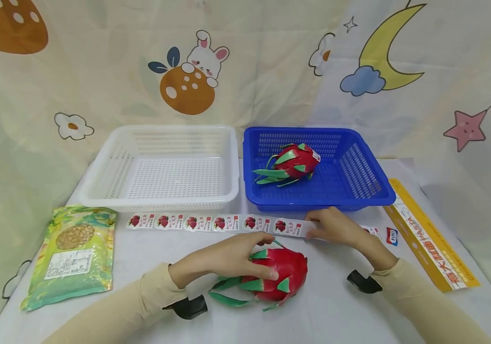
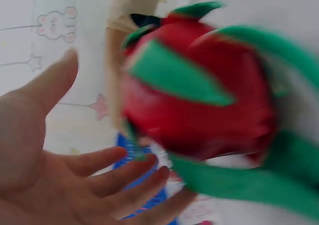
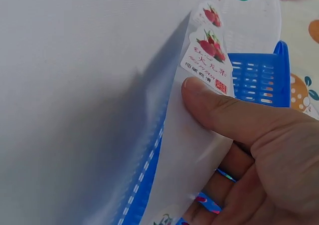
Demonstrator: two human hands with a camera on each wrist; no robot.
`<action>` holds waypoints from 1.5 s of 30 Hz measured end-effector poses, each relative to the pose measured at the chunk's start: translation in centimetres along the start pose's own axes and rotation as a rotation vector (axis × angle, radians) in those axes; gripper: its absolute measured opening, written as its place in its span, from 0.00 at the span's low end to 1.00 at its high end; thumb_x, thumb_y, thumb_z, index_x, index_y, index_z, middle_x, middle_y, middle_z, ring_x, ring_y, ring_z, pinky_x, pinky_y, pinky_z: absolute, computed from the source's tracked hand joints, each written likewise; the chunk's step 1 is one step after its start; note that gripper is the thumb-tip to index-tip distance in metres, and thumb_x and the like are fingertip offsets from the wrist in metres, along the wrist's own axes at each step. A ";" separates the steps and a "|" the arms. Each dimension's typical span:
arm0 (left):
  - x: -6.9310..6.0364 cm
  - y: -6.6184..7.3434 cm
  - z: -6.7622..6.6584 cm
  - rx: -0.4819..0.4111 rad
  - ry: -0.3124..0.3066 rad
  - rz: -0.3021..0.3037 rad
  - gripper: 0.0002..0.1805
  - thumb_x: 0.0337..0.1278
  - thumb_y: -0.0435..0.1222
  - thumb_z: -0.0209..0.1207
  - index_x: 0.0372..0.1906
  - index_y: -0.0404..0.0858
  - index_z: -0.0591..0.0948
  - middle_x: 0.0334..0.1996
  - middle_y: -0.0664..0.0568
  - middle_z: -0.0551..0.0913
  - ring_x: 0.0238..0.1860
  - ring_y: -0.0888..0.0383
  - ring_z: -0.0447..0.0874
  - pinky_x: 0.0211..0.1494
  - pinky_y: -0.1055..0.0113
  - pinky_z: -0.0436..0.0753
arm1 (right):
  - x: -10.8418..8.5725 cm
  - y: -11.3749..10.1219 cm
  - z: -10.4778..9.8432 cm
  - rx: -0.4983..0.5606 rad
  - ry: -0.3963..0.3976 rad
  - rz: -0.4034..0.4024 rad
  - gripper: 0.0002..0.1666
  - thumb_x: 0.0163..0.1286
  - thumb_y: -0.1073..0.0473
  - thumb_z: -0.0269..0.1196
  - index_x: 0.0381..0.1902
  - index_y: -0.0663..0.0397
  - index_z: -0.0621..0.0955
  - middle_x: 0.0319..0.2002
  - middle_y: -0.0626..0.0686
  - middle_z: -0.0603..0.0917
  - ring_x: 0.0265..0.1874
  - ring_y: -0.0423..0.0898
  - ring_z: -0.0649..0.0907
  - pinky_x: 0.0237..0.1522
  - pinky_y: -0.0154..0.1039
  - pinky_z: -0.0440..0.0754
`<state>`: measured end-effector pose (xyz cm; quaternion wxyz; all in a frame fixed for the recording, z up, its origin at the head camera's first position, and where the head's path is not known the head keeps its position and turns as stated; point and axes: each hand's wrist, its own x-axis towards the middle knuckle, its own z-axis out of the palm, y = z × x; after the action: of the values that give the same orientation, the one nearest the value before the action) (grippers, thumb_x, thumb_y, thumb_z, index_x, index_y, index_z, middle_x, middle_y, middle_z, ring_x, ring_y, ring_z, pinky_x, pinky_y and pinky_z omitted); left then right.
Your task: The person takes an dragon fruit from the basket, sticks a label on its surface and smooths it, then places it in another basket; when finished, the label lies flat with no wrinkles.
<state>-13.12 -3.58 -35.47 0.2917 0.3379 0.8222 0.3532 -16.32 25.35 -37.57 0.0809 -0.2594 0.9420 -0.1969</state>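
Observation:
A red dragon fruit (image 1: 286, 270) with green scales lies on the table, its long leaves towards the left. My left hand (image 1: 236, 260) is over it with thumb and fingers spread; the left wrist view shows the fingers (image 2: 117, 182) loosely extended beside the blurred fruit (image 2: 199, 95). Whether they touch it I cannot tell. My right hand (image 1: 335, 227) pinches a strip of dragon fruit stickers (image 1: 228, 223) in front of the baskets. In the right wrist view, the thumb lies on the strip's backing, just below a printed sticker (image 3: 207, 60), and the other fingers are behind the strip.
Behind the strip stand a white basket (image 1: 159, 200) and a blue basket (image 1: 320, 200). A second dragon fruit (image 1: 297, 161), bearing a white label, lies in the blue one. At left is a green-yellow bag (image 1: 73, 258); at right, a yellow pasta package (image 1: 432, 236).

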 end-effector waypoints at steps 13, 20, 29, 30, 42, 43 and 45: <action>5.2 1.4 -2.7 0.250 0.057 0.110 0.29 0.66 0.43 0.57 0.68 0.36 0.68 0.63 0.47 0.75 0.64 0.53 0.73 0.65 0.60 0.75 | -0.8 -1.2 -1.5 -0.053 0.004 -0.013 0.06 0.59 0.58 0.70 0.32 0.46 0.83 0.29 0.41 0.83 0.29 0.37 0.76 0.32 0.30 0.77; 6.4 0.6 -2.4 0.299 0.028 0.077 0.18 0.67 0.36 0.56 0.59 0.35 0.77 0.50 0.47 0.84 0.49 0.56 0.82 0.52 0.66 0.81 | -1.4 -1.4 -1.7 -0.033 0.015 -0.036 0.06 0.59 0.58 0.70 0.34 0.46 0.83 0.32 0.42 0.85 0.30 0.37 0.77 0.33 0.30 0.78; 6.6 -0.3 -2.6 0.235 0.032 0.112 0.08 0.67 0.32 0.55 0.44 0.37 0.84 0.37 0.49 0.85 0.27 0.63 0.74 0.33 0.75 0.74 | -1.6 -0.6 -1.2 -0.018 0.040 -0.032 0.07 0.59 0.57 0.71 0.35 0.47 0.83 0.32 0.42 0.85 0.29 0.35 0.76 0.31 0.28 0.77; 6.6 -0.4 -2.6 0.235 0.038 0.110 0.09 0.67 0.32 0.55 0.45 0.37 0.83 0.38 0.49 0.85 0.29 0.63 0.74 0.34 0.75 0.74 | -1.7 -0.6 -1.2 -0.015 0.047 -0.032 0.08 0.59 0.57 0.71 0.36 0.47 0.84 0.32 0.42 0.85 0.29 0.36 0.77 0.32 0.29 0.77; 6.8 -0.8 -2.2 0.231 0.110 0.128 0.11 0.66 0.30 0.55 0.48 0.36 0.84 0.36 0.51 0.84 0.34 0.60 0.76 0.39 0.73 0.77 | -3.3 -3.2 -1.2 -0.202 0.296 -0.132 0.30 0.51 0.59 0.76 0.54 0.52 0.81 0.48 0.52 0.85 0.49 0.51 0.84 0.45 0.47 0.85; 6.8 -0.8 -2.2 0.229 0.115 0.130 0.11 0.66 0.30 0.55 0.48 0.36 0.84 0.37 0.51 0.85 0.35 0.60 0.76 0.41 0.73 0.78 | -3.3 -3.5 -1.3 -0.233 0.340 -0.176 0.30 0.49 0.59 0.76 0.53 0.51 0.81 0.49 0.51 0.85 0.49 0.51 0.84 0.44 0.46 0.85; 6.8 -0.7 -2.3 0.218 0.121 0.134 0.12 0.66 0.30 0.55 0.50 0.35 0.83 0.39 0.50 0.86 0.37 0.59 0.78 0.44 0.71 0.80 | -3.2 -4.2 -1.4 -0.284 0.409 -0.273 0.32 0.46 0.61 0.78 0.52 0.51 0.82 0.49 0.51 0.85 0.48 0.49 0.84 0.42 0.45 0.86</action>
<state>-19.09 0.34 -36.32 0.1786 0.3999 0.8474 0.3002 -12.02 24.18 -34.45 -0.1751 -0.3474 0.9134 -0.1201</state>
